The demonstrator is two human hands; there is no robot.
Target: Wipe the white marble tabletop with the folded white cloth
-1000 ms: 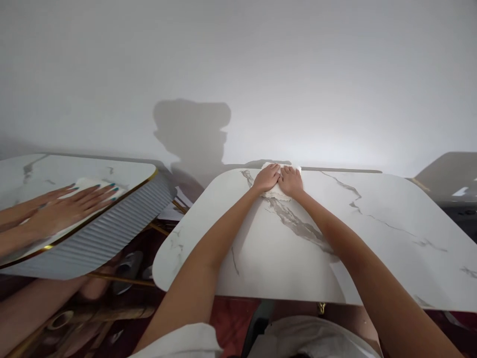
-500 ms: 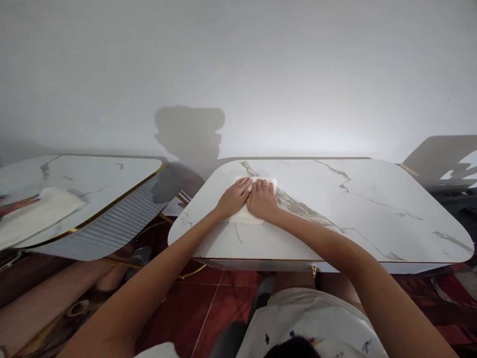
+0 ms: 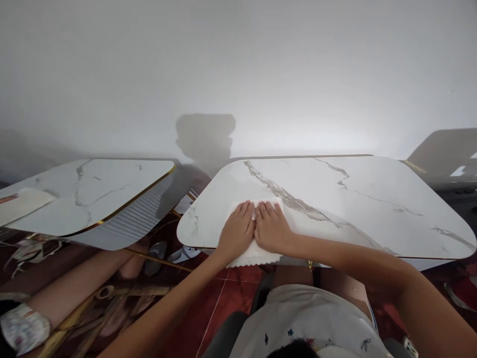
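My left hand and my right hand lie flat side by side, fingers stretched out, pressing a white cloth onto a white marble-look table. The cloth sits at the table's near edge and its scalloped hem hangs a little over that edge. My thumbs touch in the middle. Both forearms reach in from below.
A second marble-topped table with a gold rim and ribbed side stands to the left, with a pale cloth at its far left end. Another person's leg shows below it. Red floor tiles lie beneath. A plain white wall is behind.
Both my hands have slid the cloth from the table's far edge back to its near edge. The other person's hands have left the left table.
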